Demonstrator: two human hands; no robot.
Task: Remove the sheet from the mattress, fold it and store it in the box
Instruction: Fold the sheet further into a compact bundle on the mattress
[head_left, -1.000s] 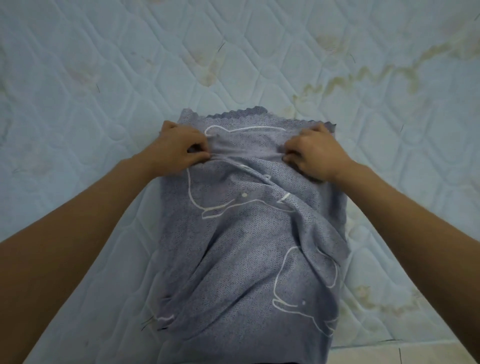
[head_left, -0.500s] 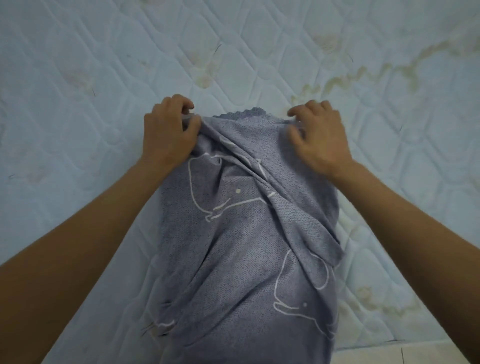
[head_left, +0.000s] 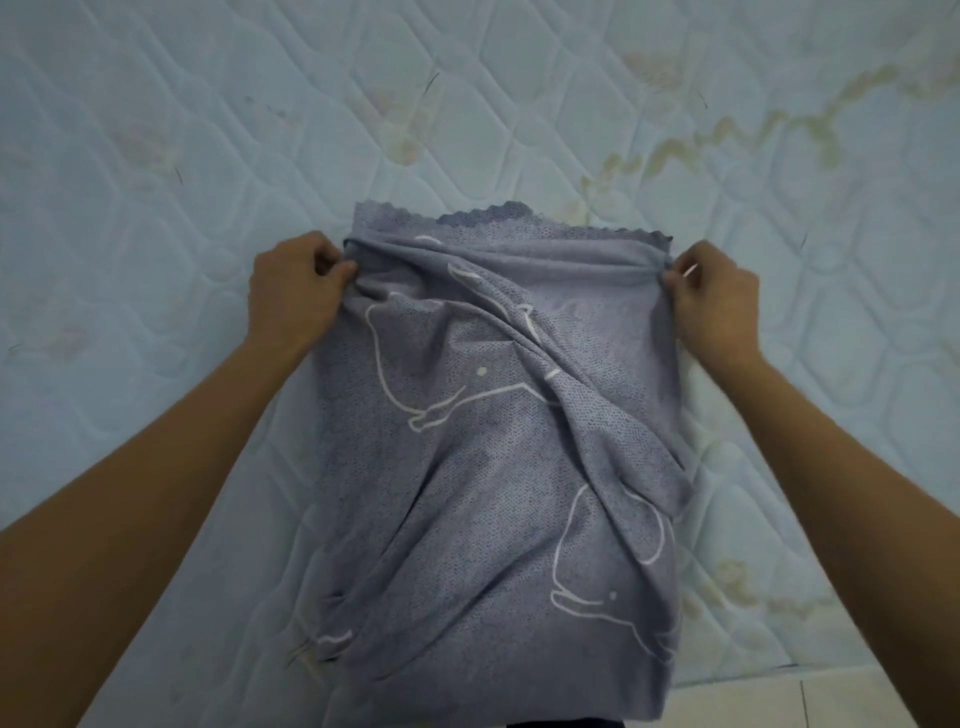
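Note:
A grey-blue sheet (head_left: 498, 467) with white outline animal prints lies folded into a narrow wrinkled stack on the pale blue quilted mattress (head_left: 156, 208). Its scalloped edge shows at the far end. My left hand (head_left: 293, 296) pinches the top layer at the stack's far left corner. My right hand (head_left: 714, 299) pinches the same layer at the far right corner. The layer is stretched taut between both hands. No box is in view.
The bare mattress has yellowish stains at the upper right (head_left: 727, 140) and along the right side. A strip of tiled floor (head_left: 805, 701) shows at the bottom right, past the mattress's near edge.
Both hands moved apart to the sheet's far corners, pulling the top layer wider and flatter. The scalloped edge underneath now shows beyond the hands.

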